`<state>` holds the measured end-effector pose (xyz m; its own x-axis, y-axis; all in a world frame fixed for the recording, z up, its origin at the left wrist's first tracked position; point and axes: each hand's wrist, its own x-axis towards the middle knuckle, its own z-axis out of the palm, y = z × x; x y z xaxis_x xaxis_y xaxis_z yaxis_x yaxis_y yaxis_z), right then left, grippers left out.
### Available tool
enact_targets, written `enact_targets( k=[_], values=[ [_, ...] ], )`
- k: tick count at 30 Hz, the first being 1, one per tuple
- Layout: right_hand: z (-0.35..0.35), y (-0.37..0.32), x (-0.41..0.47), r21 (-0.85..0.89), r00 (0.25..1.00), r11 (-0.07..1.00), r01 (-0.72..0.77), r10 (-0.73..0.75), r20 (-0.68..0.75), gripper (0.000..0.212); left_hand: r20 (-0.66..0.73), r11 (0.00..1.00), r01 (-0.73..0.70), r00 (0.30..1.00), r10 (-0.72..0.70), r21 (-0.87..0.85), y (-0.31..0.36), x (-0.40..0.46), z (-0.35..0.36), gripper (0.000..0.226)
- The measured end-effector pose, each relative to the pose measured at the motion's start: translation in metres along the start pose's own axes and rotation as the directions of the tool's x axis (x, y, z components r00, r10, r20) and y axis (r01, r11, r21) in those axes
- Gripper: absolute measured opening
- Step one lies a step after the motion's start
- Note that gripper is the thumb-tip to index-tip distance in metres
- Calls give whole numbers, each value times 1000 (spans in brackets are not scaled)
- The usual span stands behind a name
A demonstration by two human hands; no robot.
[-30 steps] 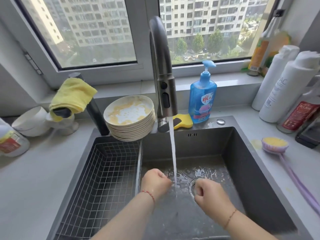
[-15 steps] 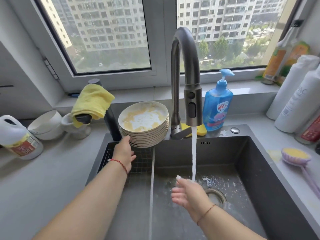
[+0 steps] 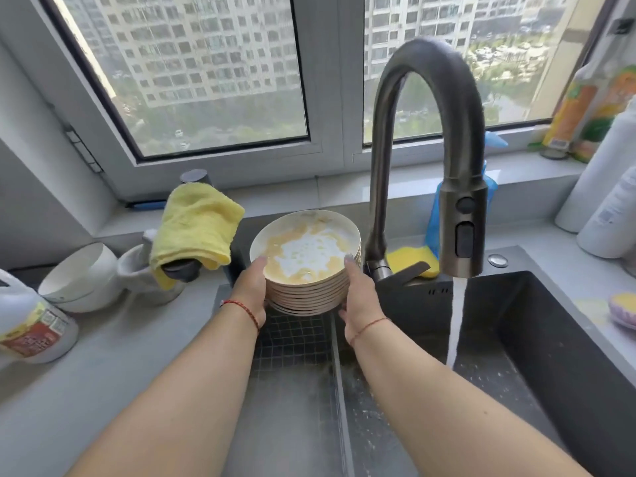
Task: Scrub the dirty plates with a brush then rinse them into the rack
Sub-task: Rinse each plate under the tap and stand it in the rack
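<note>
A stack of several beige plates (image 3: pixel 309 290) sits at the back edge of the sink; the top plate (image 3: pixel 304 247) is smeared with yellow residue. My left hand (image 3: pixel 249 290) grips the stack's left side, thumb on the top rim. My right hand (image 3: pixel 359 297) grips its right side, thumb on the rim as well. The wire rack (image 3: pixel 292 342) lies in the left part of the sink below the stack. The brush (image 3: pixel 623 309), with a purple and yellow head, lies on the counter at the far right edge.
The dark faucet (image 3: pixel 461 208) runs water (image 3: pixel 456 325) into the sink basin (image 3: pixel 509 356). A yellow cloth (image 3: pixel 196 225) hangs left of the plates, white bowls (image 3: pixel 79 277) and a jug (image 3: pixel 31 325) beyond it. A yellow sponge (image 3: pixel 409 259), a blue soap bottle (image 3: pixel 433 222) and bottles (image 3: pixel 605 187) stand right.
Both hands left the water stream and moved up to the plate stack, first the left, then the right. The view moved closer and shifted left.
</note>
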<state>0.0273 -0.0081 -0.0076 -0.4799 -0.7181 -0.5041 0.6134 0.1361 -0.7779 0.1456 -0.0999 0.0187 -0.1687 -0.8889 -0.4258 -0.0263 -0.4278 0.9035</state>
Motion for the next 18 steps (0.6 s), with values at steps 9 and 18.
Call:
enact_targets(
  k=[9,18],
  values=[
    [8,0,39,147,993,985,88,-76,-89,71,94,975,111,991,-94,-191,2,37,-4,36],
    [8,12,47,98,984,984,151,-141,-108,82,97,949,88,993,-61,-302,-1,44,-1,41]
  ],
)
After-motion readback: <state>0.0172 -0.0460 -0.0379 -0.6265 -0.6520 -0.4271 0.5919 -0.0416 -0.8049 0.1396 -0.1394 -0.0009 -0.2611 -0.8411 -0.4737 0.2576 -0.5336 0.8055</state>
